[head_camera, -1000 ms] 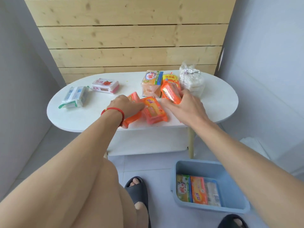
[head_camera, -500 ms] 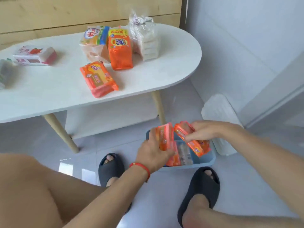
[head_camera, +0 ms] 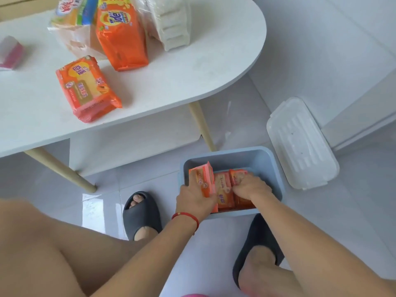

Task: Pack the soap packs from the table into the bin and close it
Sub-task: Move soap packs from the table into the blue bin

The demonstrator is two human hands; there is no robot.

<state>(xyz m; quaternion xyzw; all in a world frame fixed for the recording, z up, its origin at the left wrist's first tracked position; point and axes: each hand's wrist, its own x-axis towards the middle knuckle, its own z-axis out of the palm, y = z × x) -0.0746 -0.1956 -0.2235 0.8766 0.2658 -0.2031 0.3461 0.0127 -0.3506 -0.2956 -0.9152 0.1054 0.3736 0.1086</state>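
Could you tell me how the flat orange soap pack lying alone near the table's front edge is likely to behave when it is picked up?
The orange soap pack looks blocky, so it is probably stiff and fairly heavy for its size. Its glossy wrapper may be slippery. Lying flat on the table, it seems unlikely to roll or tip.

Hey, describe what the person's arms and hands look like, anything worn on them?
Both arms are bare in view, with no sleeves showing. The left hand has a thin red cord bracelet round its wrist. The right hand and its wrist carry nothing: no glove, watch or band. No rings can be made out on either hand.
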